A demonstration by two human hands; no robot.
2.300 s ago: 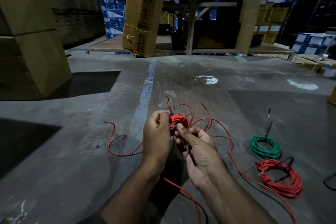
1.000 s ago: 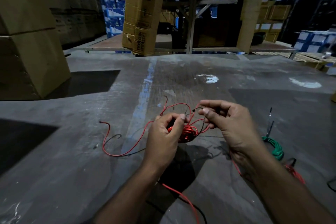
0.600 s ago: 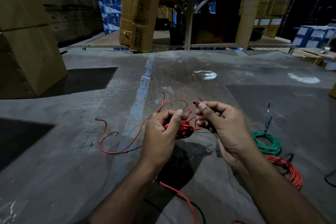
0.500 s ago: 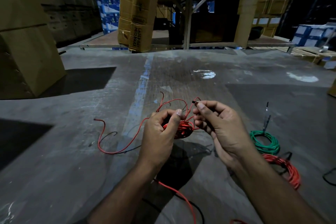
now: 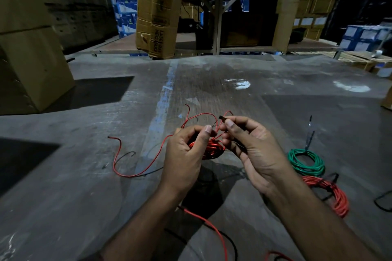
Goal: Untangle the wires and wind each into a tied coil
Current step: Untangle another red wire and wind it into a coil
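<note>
My left hand (image 5: 185, 158) grips a small, tightly wound red wire coil (image 5: 212, 150) held above the concrete floor. Close on its right, my right hand (image 5: 252, 148) pinches a thin black tie (image 5: 221, 118) between thumb and forefinger, just above the coil. Loose red wire (image 5: 131, 172) trails from the coil to the left over the floor, with a black wire beside it. Another red strand (image 5: 209, 225) and a black one run back under my forearms. A finished green coil (image 5: 306, 162) and a finished red coil (image 5: 334, 194) lie on the floor to the right.
A large cardboard box (image 5: 31, 53) stands at the left. Hanging cardboard sheets (image 5: 157, 17), a metal rack post (image 5: 218, 10) and stacked cartons fill the back. Two black ties (image 5: 309, 133) lie beyond the green coil. A black wire loop (image 5: 382, 203) shows at the right edge.
My right hand came up from under the coil to its right side and now pinches the black tie above it. The left hand kept its grip on the coil. The camera tilted slightly.
</note>
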